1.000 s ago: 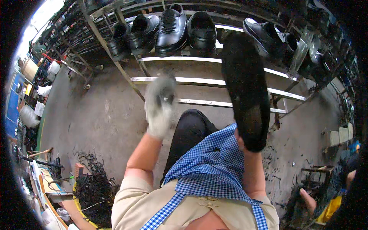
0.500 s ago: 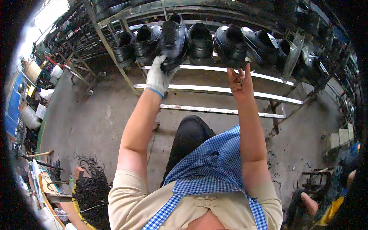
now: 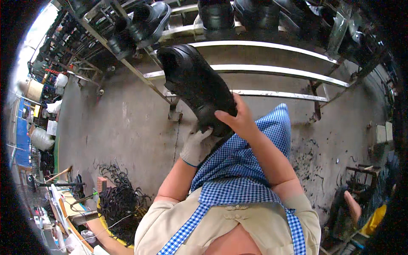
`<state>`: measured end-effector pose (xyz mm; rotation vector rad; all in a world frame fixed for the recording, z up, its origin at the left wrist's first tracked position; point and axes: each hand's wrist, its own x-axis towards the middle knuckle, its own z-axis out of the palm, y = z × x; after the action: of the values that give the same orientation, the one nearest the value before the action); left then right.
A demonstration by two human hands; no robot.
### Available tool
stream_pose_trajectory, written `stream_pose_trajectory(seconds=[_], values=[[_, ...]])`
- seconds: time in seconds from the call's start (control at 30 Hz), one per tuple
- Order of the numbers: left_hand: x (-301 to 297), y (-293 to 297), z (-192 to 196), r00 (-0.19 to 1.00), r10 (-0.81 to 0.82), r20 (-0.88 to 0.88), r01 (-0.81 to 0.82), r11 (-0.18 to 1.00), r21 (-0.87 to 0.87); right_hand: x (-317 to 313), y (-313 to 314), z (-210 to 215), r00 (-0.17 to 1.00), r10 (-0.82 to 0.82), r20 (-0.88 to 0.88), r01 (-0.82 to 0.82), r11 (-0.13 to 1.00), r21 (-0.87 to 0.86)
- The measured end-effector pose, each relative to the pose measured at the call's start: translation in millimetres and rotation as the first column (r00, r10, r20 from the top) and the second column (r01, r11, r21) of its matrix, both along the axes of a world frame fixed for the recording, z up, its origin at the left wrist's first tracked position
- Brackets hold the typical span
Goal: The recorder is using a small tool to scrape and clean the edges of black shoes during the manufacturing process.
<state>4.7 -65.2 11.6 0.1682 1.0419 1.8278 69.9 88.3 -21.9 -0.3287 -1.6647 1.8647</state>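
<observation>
**At the metal rack [image 3: 272, 70]: one black shoe [image 3: 197, 78] held two-handed**

Between my body and the rack, the black shoe is suspended above the grey floor [image 3: 114, 123]. It lies slanted, its opening toward the upper left and its toe end toward me. My left hand [image 3: 196, 143], in a whitish knit glove with a blue-edged cuff, grasps the toe end from the near side; some of its fingers are hidden. My right hand [image 3: 242, 117] is bare and grips the same end from the right, thumb laid across the upper, fingers partly out of sight behind the edge.

Further findings: other black shoes [image 3: 216, 15] stand along the rack's upper bars, with clear plastic wrap [image 3: 340, 29] at the right of the row. I wear a blue checked apron [image 3: 238, 195]. At my lower left, a tangle of black strips [image 3: 119, 208] fills a yellow-edged container [image 3: 109, 233], beside a reddish brick [image 3: 102, 184].
</observation>
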Motion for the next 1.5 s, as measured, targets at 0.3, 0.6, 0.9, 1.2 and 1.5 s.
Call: stream_pose_trajectory(seconds=[0.3, 0.6, 0.9, 1.2, 1.5], values=[[-53.0, -22.9, 42.2, -0.112, 0.073, -0.991, -0.555, 0.823, 0.123, 42.6, -14.1, 2.8, 0.972, -0.196, 0.128, 0.109, 0.863, 0.493], [-72.5, -33.8, 10.4, 0.686, -0.269, -0.677, -0.086, 0.893, -0.441, 58.8, 2.1, 1.2, 0.988, -0.138, 0.065, 0.043, 0.664, 0.747], [-22.1, -26.2, 15.4, -0.072, -0.47, -0.88, -0.004, 0.882, -0.471, 63.9, 12.7, 44.1, 0.966, -0.23, -0.121, 0.226, 0.516, 0.826], [-3.7, -24.0, 11.8, 0.576, -0.212, -0.789, -0.008, 0.964, -0.265, 57.8, 7.1, 66.6, 0.998, -0.055, -0.013, 0.028, 0.275, 0.961], [-1.2, -25.6, 5.8, 0.616, -0.376, -0.692, 0.179, 0.922, -0.342, 63.1, 3.0, 88.7, 0.972, -0.068, 0.225, -0.228, -0.043, 0.973]])
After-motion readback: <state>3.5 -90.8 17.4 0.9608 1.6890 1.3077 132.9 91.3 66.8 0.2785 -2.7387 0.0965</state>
